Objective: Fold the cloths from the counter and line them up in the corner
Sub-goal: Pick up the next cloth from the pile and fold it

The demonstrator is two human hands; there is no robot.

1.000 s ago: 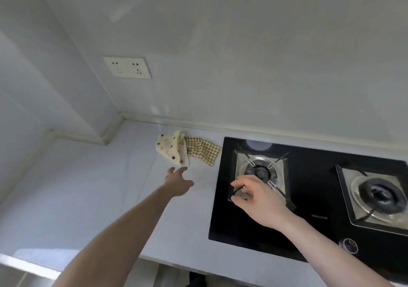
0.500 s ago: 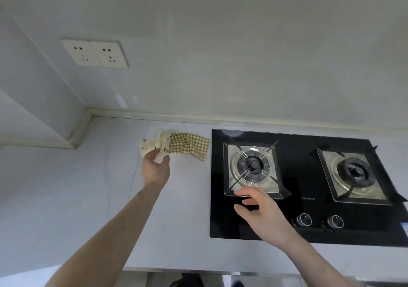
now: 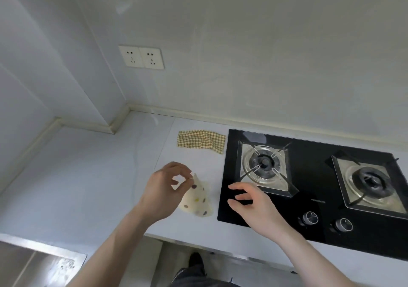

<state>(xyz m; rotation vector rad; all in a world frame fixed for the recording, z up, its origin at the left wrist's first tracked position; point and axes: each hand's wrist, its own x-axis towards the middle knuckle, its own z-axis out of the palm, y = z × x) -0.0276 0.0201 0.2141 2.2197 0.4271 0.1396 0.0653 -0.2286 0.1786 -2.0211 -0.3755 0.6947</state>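
Two hands, two cloths. Left hand [image 3: 164,190] pinches the top corner of the dotted cloth [image 3: 198,200], fingers curled on it; cloth hangs onto the counter [image 3: 88,176], long axis running 11 to 5 o'clock. Right hand [image 3: 254,203] hovers over the hob [image 3: 309,189] edge, fingers loose and apart, holding nothing. Checked cloth [image 3: 202,141] lies farther at 12 o'clock, long axis 9 to 3. Two burners, two knobs, two wall sockets [image 3: 141,57].

Showing just one line of print: small pale lettering on the black glass of the hob [image 3: 309,216], sitting between the two burners near the front edge, too small and blurred for reading. Carrying only pointer marks on the two knobs [image 3: 310,217], no numbers. Nothing else legible.
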